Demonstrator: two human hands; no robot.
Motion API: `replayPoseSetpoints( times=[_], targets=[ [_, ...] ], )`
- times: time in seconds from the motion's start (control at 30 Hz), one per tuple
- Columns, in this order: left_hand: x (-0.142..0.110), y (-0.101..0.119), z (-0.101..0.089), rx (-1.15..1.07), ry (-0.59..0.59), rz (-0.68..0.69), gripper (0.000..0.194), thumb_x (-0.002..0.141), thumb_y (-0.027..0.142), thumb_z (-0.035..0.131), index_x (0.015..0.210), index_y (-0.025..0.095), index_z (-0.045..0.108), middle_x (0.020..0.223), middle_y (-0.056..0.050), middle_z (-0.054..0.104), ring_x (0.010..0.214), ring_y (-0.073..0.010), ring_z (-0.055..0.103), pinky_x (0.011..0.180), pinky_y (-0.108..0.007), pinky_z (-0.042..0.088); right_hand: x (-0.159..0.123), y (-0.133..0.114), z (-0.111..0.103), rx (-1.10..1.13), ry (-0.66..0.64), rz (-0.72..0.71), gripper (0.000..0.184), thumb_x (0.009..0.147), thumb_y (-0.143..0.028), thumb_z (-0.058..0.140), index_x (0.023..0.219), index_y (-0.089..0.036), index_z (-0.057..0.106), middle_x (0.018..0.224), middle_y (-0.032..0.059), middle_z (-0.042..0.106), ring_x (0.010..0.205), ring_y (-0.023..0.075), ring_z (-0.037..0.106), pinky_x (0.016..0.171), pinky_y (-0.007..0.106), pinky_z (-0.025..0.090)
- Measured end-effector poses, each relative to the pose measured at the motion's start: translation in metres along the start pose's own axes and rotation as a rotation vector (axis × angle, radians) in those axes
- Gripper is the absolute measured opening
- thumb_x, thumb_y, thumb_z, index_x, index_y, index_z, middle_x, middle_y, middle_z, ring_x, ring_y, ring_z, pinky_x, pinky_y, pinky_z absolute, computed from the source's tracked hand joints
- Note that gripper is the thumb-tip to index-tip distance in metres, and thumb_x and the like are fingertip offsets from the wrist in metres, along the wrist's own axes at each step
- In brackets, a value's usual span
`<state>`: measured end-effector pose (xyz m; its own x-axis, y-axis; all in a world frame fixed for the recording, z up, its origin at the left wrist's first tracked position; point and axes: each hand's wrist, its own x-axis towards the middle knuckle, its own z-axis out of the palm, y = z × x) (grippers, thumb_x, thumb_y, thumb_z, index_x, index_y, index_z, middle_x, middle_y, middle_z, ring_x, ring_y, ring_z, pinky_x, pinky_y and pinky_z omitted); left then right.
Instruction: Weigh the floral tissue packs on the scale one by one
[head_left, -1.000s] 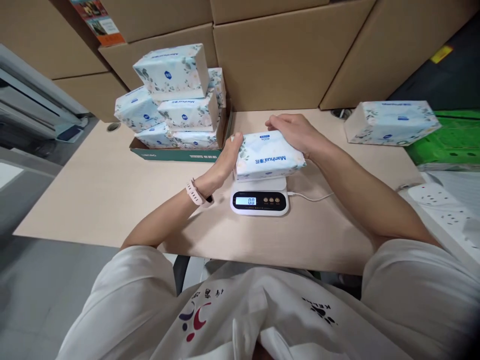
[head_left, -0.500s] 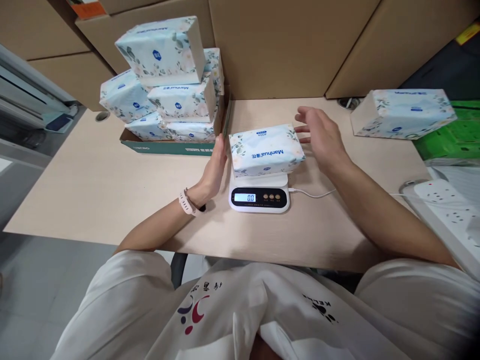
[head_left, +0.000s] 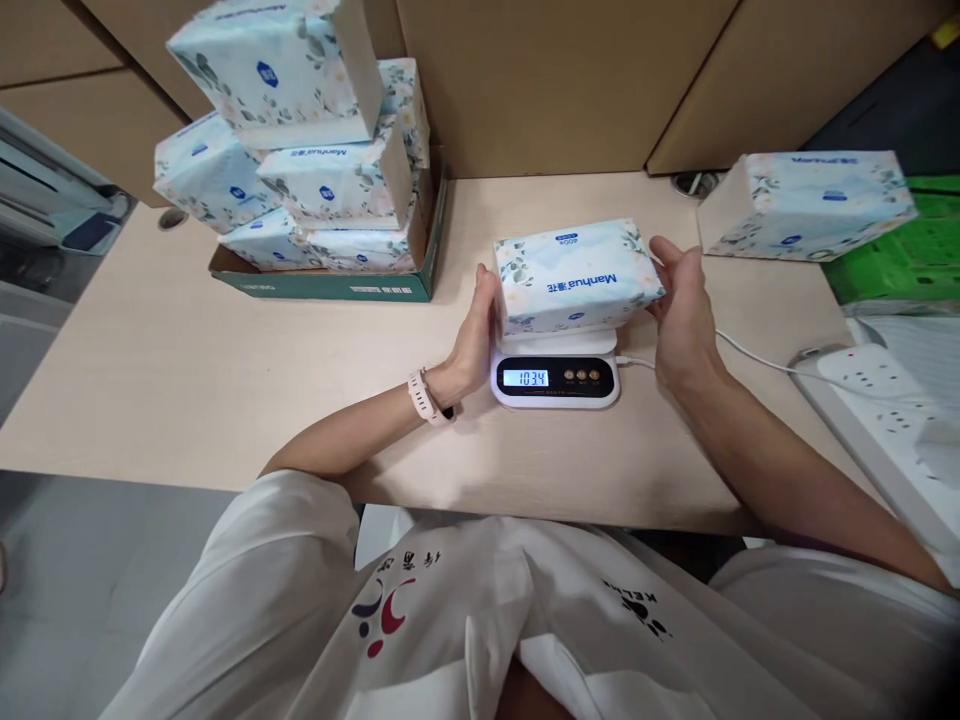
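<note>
Right now the tissue pack [head_left: 574,280] sits on the white scale [head_left: 556,390], whose lit display reads 103.4, with its Manhua lettering upside down to the camera. The left hand [head_left: 472,335], a pale band [head_left: 424,398] at its wrist, stands along the pack's left end, fingers extended and not closed around it. The right hand [head_left: 684,315] is at the opposite end, fingers bent around the near corner; whether they grip it, I cannot tell. Leftward on the bench [head_left: 337,390], a shallow green carton [head_left: 322,287] holds stacked packs [head_left: 330,185] of the same floral print. Another pack [head_left: 825,205] lies off to the right, near a white power strip [head_left: 892,400]. A thin white cable [head_left: 772,365] runs behind the right hand, and cardboard boxes [head_left: 547,80] stand along the back.
</note>
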<state>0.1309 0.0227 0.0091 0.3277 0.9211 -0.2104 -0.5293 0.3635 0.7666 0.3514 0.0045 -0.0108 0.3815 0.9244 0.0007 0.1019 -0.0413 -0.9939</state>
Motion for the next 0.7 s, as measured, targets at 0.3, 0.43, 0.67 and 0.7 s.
replayPoseSetpoints(
  times=[0.3, 0.43, 0.67, 0.7],
  targets=[
    [0.005, 0.004, -0.044, 0.405, 0.142, 0.158, 0.079, 0.112, 0.068, 0.031, 0.180, 0.031, 0.017, 0.190, 0.007, 0.008, 0.177, -0.0171, 0.004, 0.146, -0.036, 0.010, -0.027, -0.001, -0.020, -0.029, -0.113, -0.023, 0.083, 0.100, -0.087, 0.021, 0.166, -0.044, 0.045, 0.179, -0.0038, 0.044, 0.175, 0.0241, 0.027, 0.146, 0.054, 0.023],
    [0.001, -0.002, -0.049, 0.393, 0.142, 0.162, 0.076, 0.112, 0.069, 0.031, 0.178, 0.034, 0.024, 0.189, 0.009, 0.015, 0.177, -0.0174, 0.009, 0.147, -0.035, 0.012, -0.034, -0.008, -0.013, 0.008, -0.181, -0.017, 0.084, 0.099, -0.088, 0.024, 0.169, -0.044, 0.039, 0.184, -0.0092, 0.035, 0.175, 0.0212, 0.025, 0.147, 0.049, 0.022],
    [-0.004, -0.001, -0.048, 0.412, 0.153, 0.220, 0.073, 0.111, 0.068, 0.034, 0.176, 0.037, 0.029, 0.188, 0.008, 0.020, 0.176, -0.0188, 0.019, 0.145, -0.036, 0.021, -0.038, -0.012, -0.012, 0.086, -0.184, 0.015, 0.097, 0.100, -0.084, 0.033, 0.177, -0.026, 0.026, 0.188, 0.0027, 0.021, 0.176, 0.0203, 0.024, 0.147, 0.042, 0.020],
    [-0.004, -0.001, -0.049, 0.413, 0.156, 0.232, 0.074, 0.111, 0.069, 0.035, 0.177, 0.036, 0.029, 0.188, 0.006, 0.020, 0.176, -0.0195, 0.020, 0.145, -0.036, 0.022, -0.038, -0.011, -0.013, 0.082, -0.183, 0.012, 0.098, 0.100, -0.086, 0.032, 0.178, -0.027, 0.026, 0.188, 0.0017, 0.021, 0.176, 0.0201, 0.023, 0.147, 0.042, 0.019]
  ],
)
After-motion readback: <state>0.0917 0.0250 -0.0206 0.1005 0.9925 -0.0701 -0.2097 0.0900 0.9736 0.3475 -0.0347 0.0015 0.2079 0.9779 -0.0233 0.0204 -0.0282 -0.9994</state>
